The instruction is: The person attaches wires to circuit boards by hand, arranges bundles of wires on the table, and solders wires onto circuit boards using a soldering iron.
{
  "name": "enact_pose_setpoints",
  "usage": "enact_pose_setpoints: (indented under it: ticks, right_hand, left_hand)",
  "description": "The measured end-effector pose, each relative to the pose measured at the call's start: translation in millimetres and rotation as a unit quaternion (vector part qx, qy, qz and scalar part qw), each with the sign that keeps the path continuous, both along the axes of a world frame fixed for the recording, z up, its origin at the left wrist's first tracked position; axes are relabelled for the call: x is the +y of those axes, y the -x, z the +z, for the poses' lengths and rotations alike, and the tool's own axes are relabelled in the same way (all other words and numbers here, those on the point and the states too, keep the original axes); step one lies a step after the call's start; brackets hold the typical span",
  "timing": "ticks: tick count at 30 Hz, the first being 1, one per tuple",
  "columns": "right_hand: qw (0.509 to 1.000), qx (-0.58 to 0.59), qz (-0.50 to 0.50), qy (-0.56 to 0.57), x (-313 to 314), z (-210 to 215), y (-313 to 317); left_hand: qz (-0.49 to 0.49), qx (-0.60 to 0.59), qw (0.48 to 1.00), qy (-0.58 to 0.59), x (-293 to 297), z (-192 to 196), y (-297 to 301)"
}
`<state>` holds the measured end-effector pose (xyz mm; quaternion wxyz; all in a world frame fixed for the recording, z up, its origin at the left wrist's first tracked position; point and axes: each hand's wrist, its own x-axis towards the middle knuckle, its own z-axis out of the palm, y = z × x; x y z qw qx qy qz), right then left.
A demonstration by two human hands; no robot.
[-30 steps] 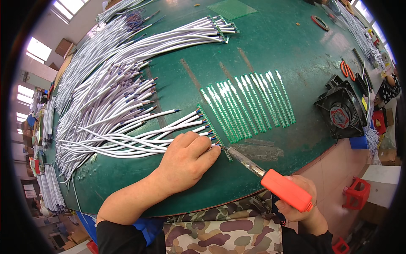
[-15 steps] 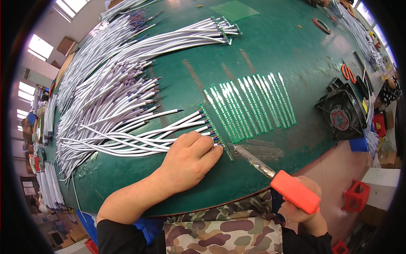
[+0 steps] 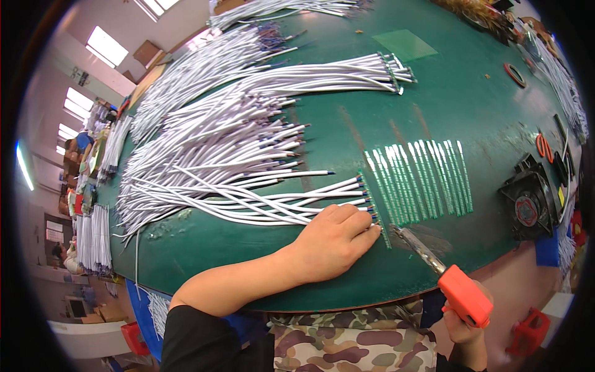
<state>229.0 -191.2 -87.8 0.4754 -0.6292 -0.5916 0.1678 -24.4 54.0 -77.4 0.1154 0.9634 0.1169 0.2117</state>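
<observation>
My left hand [image 3: 338, 243] lies on the green table with thumb and fingers pinched round the end of a white cable [image 3: 297, 219], at a narrow green circuit board strip [image 3: 387, 242]. Several white cables meet that strip with their coloured wire ends. In my right hand [image 3: 463, 327] is a soldering iron [image 3: 463, 294] with a red pistol-shaped handle. Its tip points down near the lower end of the strip, just to the right of my left fingertips; whether it touches cannot be made out. More green circuit board strips [image 3: 421, 183] lie side by side beyond the tip.
A big heap of white cables [image 3: 211, 130] covers the table's left. Cables with a strip on their ends [image 3: 347, 71] lie farther back. At right are a black fan [image 3: 527, 201], red-handled scissors [image 3: 544, 149] and a tape roll [image 3: 514, 75]. A red stool [image 3: 528, 332] stands on the floor.
The whole view has swung left, so the table and both hands appear farther right. My left hand keeps its pinch at the strip, and the iron's tip stays close by.
</observation>
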Motion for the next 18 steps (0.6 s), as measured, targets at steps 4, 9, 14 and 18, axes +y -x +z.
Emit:
enact_pose_setpoints:
  ticks: [4, 9, 14, 18]
  right_hand:
    - [0.997, 0.069, -0.033, 0.025, 3, 7, 9]
    - [0.998, 0.062, 0.019, 0.024, 7, 14, 4]
    - [0.999, 0.050, 0.008, 0.015, 10, 20, 8]
    - [0.999, -0.007, 0.039, -0.024, 1, 3, -3]
  left_hand:
    - [0.077, -0.029, 0.996, -0.040, 17, 27, 28]
    - [0.228, -0.008, 0.966, -0.117, 81, 41, 77]
    - [0.201, 0.036, 0.966, -0.156, 98, 30, 75]
    - [0.163, 0.020, 0.974, -0.155, 102, 37, 76]
